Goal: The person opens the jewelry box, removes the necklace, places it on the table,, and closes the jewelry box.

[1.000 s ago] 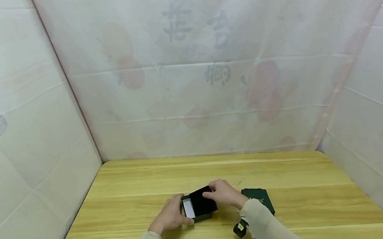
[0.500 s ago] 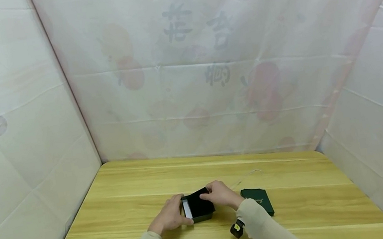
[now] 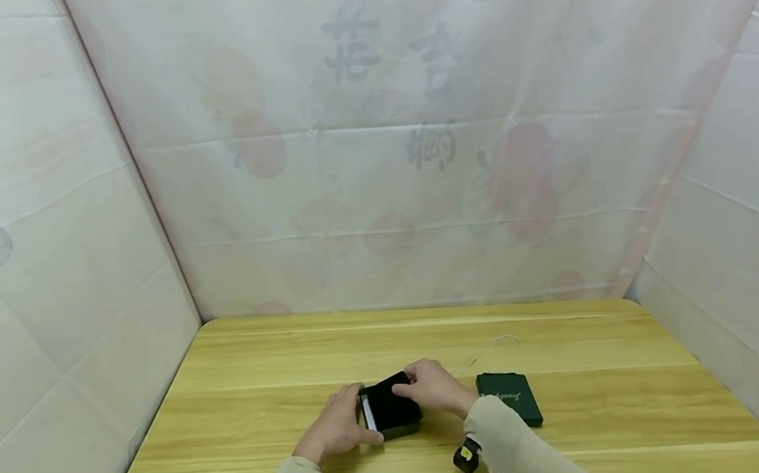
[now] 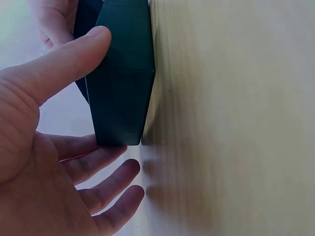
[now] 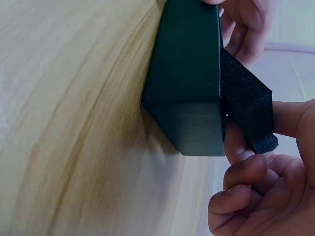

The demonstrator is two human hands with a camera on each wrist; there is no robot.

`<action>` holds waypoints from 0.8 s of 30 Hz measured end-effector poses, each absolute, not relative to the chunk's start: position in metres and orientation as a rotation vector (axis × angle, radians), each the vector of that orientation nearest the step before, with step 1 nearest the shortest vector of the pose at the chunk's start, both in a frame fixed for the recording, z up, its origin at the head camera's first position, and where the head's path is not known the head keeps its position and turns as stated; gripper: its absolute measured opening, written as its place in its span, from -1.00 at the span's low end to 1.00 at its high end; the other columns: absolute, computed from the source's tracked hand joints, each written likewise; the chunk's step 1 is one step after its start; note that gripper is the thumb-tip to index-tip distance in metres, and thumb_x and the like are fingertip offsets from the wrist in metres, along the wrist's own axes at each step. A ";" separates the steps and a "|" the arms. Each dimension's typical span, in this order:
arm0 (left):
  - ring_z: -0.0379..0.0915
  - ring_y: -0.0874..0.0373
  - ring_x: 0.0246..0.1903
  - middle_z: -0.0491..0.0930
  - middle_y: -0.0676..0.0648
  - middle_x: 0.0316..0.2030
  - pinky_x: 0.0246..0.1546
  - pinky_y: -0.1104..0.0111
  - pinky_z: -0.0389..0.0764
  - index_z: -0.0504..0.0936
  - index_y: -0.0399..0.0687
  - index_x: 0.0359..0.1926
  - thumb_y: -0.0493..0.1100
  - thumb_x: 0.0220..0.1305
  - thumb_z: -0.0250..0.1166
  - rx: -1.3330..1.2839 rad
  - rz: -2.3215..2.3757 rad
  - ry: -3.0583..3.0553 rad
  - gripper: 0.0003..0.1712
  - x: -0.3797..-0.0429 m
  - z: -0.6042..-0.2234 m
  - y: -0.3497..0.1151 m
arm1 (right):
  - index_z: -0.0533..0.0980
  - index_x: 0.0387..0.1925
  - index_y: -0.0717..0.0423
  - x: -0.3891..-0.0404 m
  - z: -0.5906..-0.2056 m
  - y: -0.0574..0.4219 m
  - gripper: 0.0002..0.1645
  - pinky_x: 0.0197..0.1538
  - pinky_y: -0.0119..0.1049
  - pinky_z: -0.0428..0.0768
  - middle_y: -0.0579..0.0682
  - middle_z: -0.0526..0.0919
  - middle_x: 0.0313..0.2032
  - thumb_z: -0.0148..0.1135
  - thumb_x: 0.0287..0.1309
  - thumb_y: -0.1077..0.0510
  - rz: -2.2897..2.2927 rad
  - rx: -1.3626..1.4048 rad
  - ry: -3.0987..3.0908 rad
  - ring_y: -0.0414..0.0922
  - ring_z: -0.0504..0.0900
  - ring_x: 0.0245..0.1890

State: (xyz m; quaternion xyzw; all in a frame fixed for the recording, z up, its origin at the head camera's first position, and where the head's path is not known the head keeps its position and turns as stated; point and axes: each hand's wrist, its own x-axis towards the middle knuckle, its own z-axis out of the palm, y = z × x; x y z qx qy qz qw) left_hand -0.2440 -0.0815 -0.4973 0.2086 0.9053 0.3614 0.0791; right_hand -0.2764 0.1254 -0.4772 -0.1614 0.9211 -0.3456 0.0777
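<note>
An open dark green box [image 3: 401,432] sits on the table between the two hands. My left hand [image 3: 336,426] grips its left end, thumb on the near side [image 4: 120,98] and fingers at the end and far side. Over the box's opening lies a black foam insert [image 3: 391,404], its right end tilted up above the rim. My right hand [image 3: 436,386] pinches that raised end [image 5: 256,113] between thumb and fingers. A narrow strip of the white interior [image 3: 369,414] shows at the left.
To the right, partly behind the right forearm, a green lid [image 3: 515,396] with gold lettering lies on the wooden table [image 3: 258,365]. A thin white cord [image 3: 498,340] lies beyond it. Printed cloth walls [image 3: 371,187] stand at the back and sides.
The foam insert has slid left over the box with the right hand, and the white strip inside has narrowed. The left hand has kept its hold on the box.
</note>
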 end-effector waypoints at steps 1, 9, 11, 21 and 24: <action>0.03 -0.19 0.15 0.12 -0.23 0.20 0.01 0.00 0.22 0.09 -0.27 0.26 0.12 -0.13 0.38 0.622 1.084 2.707 0.03 -0.244 -0.497 -0.081 | 0.18 -0.76 0.03 -0.276 -0.477 0.125 -0.51 -0.71 -0.38 0.19 -0.15 0.12 -0.82 0.12 0.11 -0.04 -1.028 -0.485 2.764 -0.24 0.11 -0.83; 0.04 -0.18 0.14 0.15 -0.23 0.19 0.01 0.00 0.22 0.10 -0.26 0.26 0.12 -0.13 0.38 0.622 1.073 2.713 0.02 -0.243 -0.495 -0.081 | 0.18 -0.75 0.04 -0.274 -0.477 0.119 -0.51 -0.72 -0.40 0.19 -0.15 0.12 -0.83 0.11 0.12 -0.05 -1.029 -0.492 2.759 -0.24 0.10 -0.85; 0.05 -0.18 0.14 0.15 -0.23 0.19 0.01 0.00 0.22 0.10 -0.27 0.26 0.11 -0.13 0.38 0.624 1.076 2.712 0.02 -0.243 -0.495 -0.080 | 0.18 -0.75 0.05 -0.273 -0.476 0.118 -0.52 -0.72 -0.39 0.18 -0.15 0.11 -0.83 0.11 0.12 -0.04 -1.042 -0.494 2.750 -0.24 0.10 -0.85; 0.05 -0.19 0.14 0.16 -0.21 0.18 0.01 0.00 0.22 0.12 -0.25 0.25 0.11 -0.13 0.38 0.632 1.074 2.714 0.00 -0.242 -0.495 -0.081 | 0.22 -0.72 0.07 -0.270 -0.476 0.113 -0.55 -0.72 -0.39 0.19 -0.15 0.13 -0.82 0.11 0.12 -0.04 -1.018 -0.502 2.771 -0.24 0.11 -0.85; 0.05 -0.18 0.14 0.15 -0.21 0.19 0.00 0.00 0.23 0.12 -0.24 0.25 0.11 -0.13 0.38 0.627 1.075 2.712 0.00 -0.242 -0.495 -0.081 | 0.29 -0.68 0.07 -0.270 -0.477 0.114 -0.60 -0.72 -0.39 0.20 -0.14 0.17 -0.81 0.12 0.11 -0.05 -0.962 -0.524 2.808 -0.24 0.14 -0.84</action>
